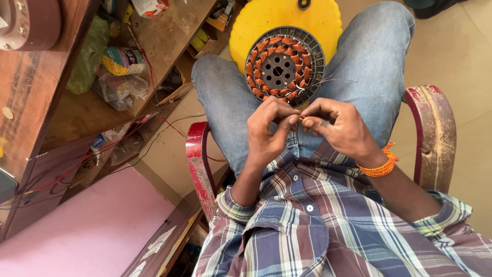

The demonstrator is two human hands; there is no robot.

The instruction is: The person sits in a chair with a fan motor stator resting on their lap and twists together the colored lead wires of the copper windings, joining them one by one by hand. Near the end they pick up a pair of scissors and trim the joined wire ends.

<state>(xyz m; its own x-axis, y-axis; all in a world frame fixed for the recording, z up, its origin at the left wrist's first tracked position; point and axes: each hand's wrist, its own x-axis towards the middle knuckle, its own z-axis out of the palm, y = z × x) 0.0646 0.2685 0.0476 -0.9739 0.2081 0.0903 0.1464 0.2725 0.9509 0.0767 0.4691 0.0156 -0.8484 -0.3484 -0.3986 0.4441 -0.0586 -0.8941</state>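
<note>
Copper wire ends (302, 117) sit pinched between my 2 hands, just above my lap. My left hand (269, 131) is curled, and its thumb and first finger squeeze the thin wire at its tip. My right hand (341, 128) is curled too, and its fingertips (309, 123) grip the same bit of wire from the other side. The 2 hands almost touch, I think because the wire is so thin that it needs both of them close together to keep it steady.

The wire runs up to a round motor part (285, 64) that rests between my knees. It is a dark ring with many small copper coils (266, 46) set around it like petals. I judge that it leans there so my knees can hold it and both hands stay free. A few loose thin strands (333, 79) stick out from its right side.

Behind the ring stands a yellow round stool (277, 15), touching it.

I sit on a chair with red worn armrests (197, 159). An orange thread band (382, 166) is on my right wrist.

On my left is a wooden bench (169, 36). A roll of tape (123, 60) and a clear plastic bag (120, 90) lie near its left edge. Thin red wires (110, 143) hang down below its near edge, well apart from my hands.
</note>
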